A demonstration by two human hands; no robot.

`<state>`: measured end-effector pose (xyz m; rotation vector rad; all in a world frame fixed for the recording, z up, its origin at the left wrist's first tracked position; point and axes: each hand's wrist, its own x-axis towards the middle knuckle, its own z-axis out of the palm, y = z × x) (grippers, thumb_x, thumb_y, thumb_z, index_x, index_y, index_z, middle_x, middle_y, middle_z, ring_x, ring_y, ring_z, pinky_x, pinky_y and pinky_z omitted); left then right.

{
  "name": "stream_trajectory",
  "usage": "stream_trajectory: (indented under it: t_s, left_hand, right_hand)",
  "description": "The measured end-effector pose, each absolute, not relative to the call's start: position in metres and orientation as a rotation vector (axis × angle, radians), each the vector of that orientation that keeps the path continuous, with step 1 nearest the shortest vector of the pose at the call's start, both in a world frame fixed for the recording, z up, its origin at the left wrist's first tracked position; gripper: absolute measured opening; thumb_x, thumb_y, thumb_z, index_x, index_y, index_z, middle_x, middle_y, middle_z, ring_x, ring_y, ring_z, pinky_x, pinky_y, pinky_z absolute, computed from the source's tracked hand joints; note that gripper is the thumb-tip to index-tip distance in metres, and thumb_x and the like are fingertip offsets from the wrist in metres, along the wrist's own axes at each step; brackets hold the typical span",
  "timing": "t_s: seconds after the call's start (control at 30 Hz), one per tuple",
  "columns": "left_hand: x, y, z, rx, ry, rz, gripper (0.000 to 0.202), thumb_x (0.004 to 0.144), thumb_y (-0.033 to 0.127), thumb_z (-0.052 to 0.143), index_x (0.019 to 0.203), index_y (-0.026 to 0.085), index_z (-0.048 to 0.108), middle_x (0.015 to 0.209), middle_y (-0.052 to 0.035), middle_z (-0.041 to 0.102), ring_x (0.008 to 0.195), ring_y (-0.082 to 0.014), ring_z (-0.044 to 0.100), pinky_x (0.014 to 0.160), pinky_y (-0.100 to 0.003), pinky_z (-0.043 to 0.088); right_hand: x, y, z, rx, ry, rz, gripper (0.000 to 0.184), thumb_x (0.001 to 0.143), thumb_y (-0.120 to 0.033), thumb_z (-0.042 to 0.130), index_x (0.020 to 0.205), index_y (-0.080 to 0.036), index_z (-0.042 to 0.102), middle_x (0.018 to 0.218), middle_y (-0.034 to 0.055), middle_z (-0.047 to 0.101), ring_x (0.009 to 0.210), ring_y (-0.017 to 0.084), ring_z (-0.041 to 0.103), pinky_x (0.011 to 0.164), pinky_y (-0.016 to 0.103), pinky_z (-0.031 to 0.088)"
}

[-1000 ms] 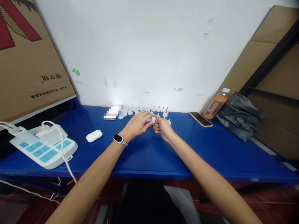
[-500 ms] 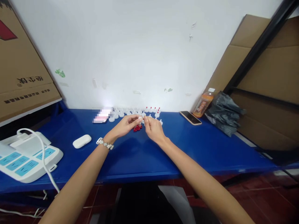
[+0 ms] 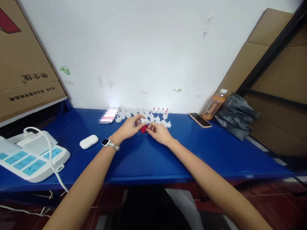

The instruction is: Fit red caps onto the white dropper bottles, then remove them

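My left hand point(image 3: 130, 126), with a watch on its wrist, is closed around a small white nozzle cap point(image 3: 143, 120). Just below that cap lies a heap of small red tips point(image 3: 144, 128). My right hand point(image 3: 160, 131) reaches the heap's right side, thumb and fingers pinched together. What sits between those fingertips is too small to make out. Behind both hands, several white nozzle caps point(image 3: 157, 118) stand in rows on the blue table. A few at the back right carry red tips point(image 3: 166, 112).
A phone point(image 3: 200, 120), an orange drink bottle point(image 3: 214, 104) and a dark plastic bag point(image 3: 236, 115) are at the right. To the left are a white case point(image 3: 89, 141), a power strip point(image 3: 33, 163) with a cable, and a pixelated item point(image 3: 109, 115). A white wall rises behind the table point(image 3: 148, 156).
My right hand has come away from the left and moved down to the red tips. My left hand keeps its white cap. The view has shifted slightly.
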<state>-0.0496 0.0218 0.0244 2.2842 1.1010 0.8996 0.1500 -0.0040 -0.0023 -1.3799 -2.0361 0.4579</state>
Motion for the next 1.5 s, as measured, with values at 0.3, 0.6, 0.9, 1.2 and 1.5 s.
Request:
stream_trajectory:
  t_s: [0.3,0.6,0.9,1.2,1.5]
  left_hand:
    - [-0.04,0.019,0.016,2.303,1.077,0.861,0.041,0.093,0.046,0.056,0.125,0.022,0.059,0.076,0.0003,0.064,0.068,-0.0163,0.06,0.069,-0.029,0.046]
    - [-0.027,0.013,0.013,2.305,1.051,0.945,0.042,0.09,0.049,0.06,0.122,0.021,0.057,0.095,-0.003,0.068,0.076,-0.0156,0.06,0.073,-0.029,0.045]
    - [-0.03,0.019,0.005,2.491,1.09,0.596,0.025,0.083,0.045,0.068,0.084,0.021,0.061,0.077,0.001,0.06,0.068,-0.0151,0.055,0.059,-0.026,0.036]
    - [-0.023,0.01,0.011,2.672,1.369,0.596,0.008,0.092,0.026,0.053,0.087,0.022,0.057,0.089,-0.0044,0.067,0.079,-0.0204,0.061,0.065,-0.029,0.04]
    - [-0.022,0.01,0.008,2.65,1.374,0.645,0.01,0.092,0.029,0.053,0.087,0.021,0.057,0.085,-0.0046,0.064,0.078,-0.0208,0.059,0.065,-0.029,0.039]
  right_hand:
    - [0.161,-0.001,-0.001,-1.105,-1.756,0.682,0.026,0.087,-0.038,0.062,0.104,-0.019,0.062,0.069,-0.0023,0.063,0.06,0.012,0.054,0.062,0.026,0.043]
    - [0.168,0.003,0.004,-1.129,-1.533,0.724,0.025,0.081,-0.042,0.065,0.081,-0.017,0.065,0.07,0.0012,0.066,0.052,0.011,0.051,0.05,0.024,0.04]
    - [0.167,0.004,-0.001,-1.297,-1.827,0.551,0.016,0.079,-0.017,0.064,0.095,-0.017,0.068,0.072,-0.0009,0.068,0.063,0.012,0.057,0.063,0.024,0.043]
    - [0.175,0.011,-0.01,-1.368,-1.835,0.45,0.012,0.083,-0.022,0.065,0.093,-0.019,0.069,0.079,0.001,0.071,0.068,0.013,0.062,0.064,0.024,0.044]
    - [0.177,0.009,-0.006,-1.385,-1.785,0.423,0.022,0.082,-0.025,0.067,0.103,-0.021,0.067,0.08,-0.0008,0.072,0.067,0.013,0.061,0.067,0.025,0.045]
